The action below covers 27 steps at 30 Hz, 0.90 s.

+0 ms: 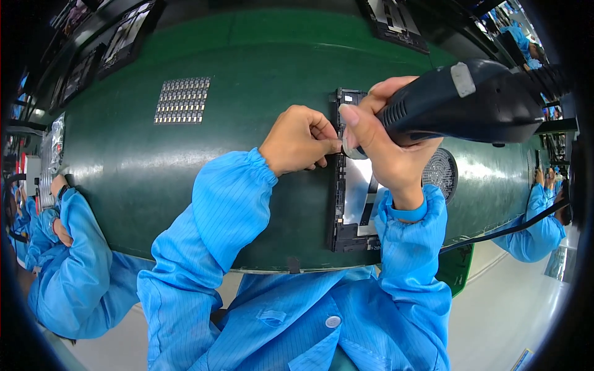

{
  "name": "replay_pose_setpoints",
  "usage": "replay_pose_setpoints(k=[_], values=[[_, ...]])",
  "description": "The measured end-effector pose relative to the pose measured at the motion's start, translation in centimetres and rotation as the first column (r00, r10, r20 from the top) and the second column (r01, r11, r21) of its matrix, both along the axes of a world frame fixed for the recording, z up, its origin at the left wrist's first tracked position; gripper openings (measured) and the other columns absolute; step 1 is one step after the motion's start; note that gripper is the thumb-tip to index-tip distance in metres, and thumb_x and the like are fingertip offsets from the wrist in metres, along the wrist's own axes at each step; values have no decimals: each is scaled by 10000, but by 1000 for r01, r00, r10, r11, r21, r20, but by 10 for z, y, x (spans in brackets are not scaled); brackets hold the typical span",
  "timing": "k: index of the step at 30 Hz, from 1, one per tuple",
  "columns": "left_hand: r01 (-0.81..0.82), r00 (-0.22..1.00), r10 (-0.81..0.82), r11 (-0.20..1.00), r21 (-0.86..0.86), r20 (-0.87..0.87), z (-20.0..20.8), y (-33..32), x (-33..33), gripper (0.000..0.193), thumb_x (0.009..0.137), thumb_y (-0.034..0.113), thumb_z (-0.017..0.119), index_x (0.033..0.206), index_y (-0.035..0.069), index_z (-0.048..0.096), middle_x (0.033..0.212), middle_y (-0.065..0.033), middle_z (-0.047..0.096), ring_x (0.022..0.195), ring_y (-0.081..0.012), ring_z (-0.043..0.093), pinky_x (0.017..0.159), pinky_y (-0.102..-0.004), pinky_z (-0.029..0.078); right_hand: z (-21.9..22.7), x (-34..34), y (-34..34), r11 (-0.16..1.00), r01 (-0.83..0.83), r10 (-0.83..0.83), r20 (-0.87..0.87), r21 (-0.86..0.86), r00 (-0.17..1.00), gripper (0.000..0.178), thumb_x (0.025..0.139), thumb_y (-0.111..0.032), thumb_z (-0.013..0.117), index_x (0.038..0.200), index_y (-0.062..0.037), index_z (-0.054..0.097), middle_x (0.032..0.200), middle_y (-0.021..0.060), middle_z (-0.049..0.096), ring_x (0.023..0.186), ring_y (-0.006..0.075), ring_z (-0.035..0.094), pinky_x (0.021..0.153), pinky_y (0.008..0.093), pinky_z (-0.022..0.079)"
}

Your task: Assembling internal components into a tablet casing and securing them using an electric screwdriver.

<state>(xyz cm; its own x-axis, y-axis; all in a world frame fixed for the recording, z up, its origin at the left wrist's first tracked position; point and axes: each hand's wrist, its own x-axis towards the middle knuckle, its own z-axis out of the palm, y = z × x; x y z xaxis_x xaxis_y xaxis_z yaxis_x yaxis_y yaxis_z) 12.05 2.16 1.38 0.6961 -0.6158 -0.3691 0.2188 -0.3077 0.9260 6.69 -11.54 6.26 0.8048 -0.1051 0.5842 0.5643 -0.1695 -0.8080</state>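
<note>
My left hand [303,139] is closed in a pinch at the left edge of a black rectangular device frame [340,210]. What its fingertips hold, if anything, is too small to make out. The frame lies on the green table and has a silvery panel inside; my right hand and forearm cover part of it. Above it, my right hand [399,148] is wrapped round a dark handheld device shaped like a scanner [470,105], with a ribbed side and a light patch on top. The right fingertips are close beside my left ones.
A sheet of small, evenly spaced pieces [182,101] lies on the green table [241,80], left of my hands. A round dish [442,173] stands beyond my right wrist. More black frames [396,25] stand at the back. Co-workers in blue sit left [80,266] and right [535,229]. A black cable [504,230] crosses the right side.
</note>
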Motion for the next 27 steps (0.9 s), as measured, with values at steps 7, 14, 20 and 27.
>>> replay_pose_setpoints(k=[7, 14, 20, 27], values=[[16, 1000, -17, 1000, -7, -19, -1, 0, 1, 99, 766, 46, 701, 759, -22, 629, 676, -72, 652, 551, -110, 633, 433, -230, 482, 6, -5, 3, 991, -108, 114, -75, 85, 991, 404, 764, 112, 662, 1097, 9, 458, 677, 103, 577, 559, 140, 569, 510, 260, 475], [16, 999, -16, 1000, 10, -36, 0, 5, 3, 84, 775, 40, 691, 790, -25, 640, 717, -82, 657, 580, -109, 636, 461, -236, 500, -2, -2, 1, 944, -226, 238, -20, 239, 971, 386, 765, 70, 686, 1070, 16, 456, 660, 101, 556, 570, 144, 560, 527, 261, 480], [66, 881, -85, 996, 56, 466, 22, 60, 17, 200, 774, 45, 704, 954, -31, 661, 826, -111, 679, 757, -149, 657, 620, -254, 511, -2, -3, 10, 1000, -13, 13, 76, 5, 997, 366, 739, 124, 677, 1019, 4, 475, 610, 70, 564, 489, 111, 544, 456, 216, 453], [-201, 849, -21, 912, 358, 528, 29, 123, -13, 217, 743, 18, 731, 954, 7, 682, 879, -61, 664, 722, -98, 590, 586, -221, 431, 21, -16, -21, 980, -39, 27, 64, 195, 998, 413, 777, 29, 661, 1140, 20, 464, 777, 139, 614, 650, 192, 625, 566, 291, 523]])
